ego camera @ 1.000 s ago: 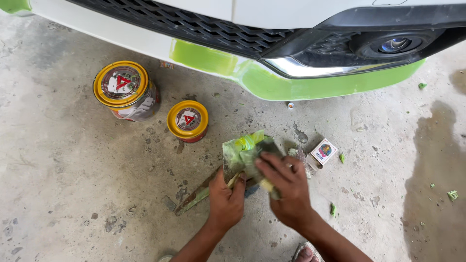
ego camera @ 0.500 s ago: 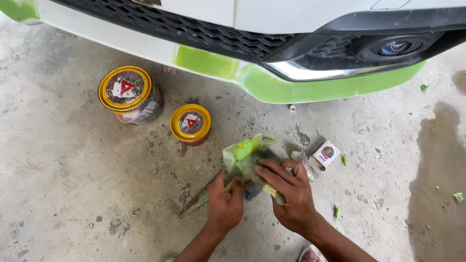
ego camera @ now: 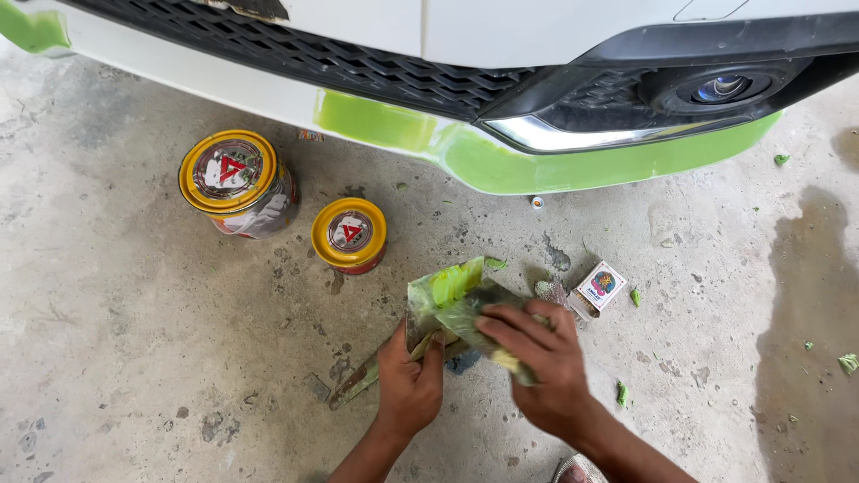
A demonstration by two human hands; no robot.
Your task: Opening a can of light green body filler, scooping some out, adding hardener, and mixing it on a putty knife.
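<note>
My left hand [ego camera: 410,380] grips the handle end of a flat putty knife [ego camera: 356,386] whose green-smeared blade points down-left along the concrete floor. My right hand [ego camera: 540,358] presses a crumpled, green-stained piece of paper [ego camera: 452,300] against the knife. Both hands sit low in the middle of the view, touching the paper. The white car bumper [ego camera: 537,165] with a band of green filler runs across the top, a short way beyond the hands.
Two yellow-lidded tins stand on the floor to the left, a large tin [ego camera: 234,182] and a small tin [ego camera: 349,235]. A small matchbox [ego camera: 599,286] lies right of the paper. Green scraps [ego camera: 846,362] dot the floor; a dark wet patch [ego camera: 805,340] spreads at right.
The view has shifted slightly. My right hand has slid along the paper over the knife, and the paper has been folded closer around it. The tins and matchbox stay put.
</note>
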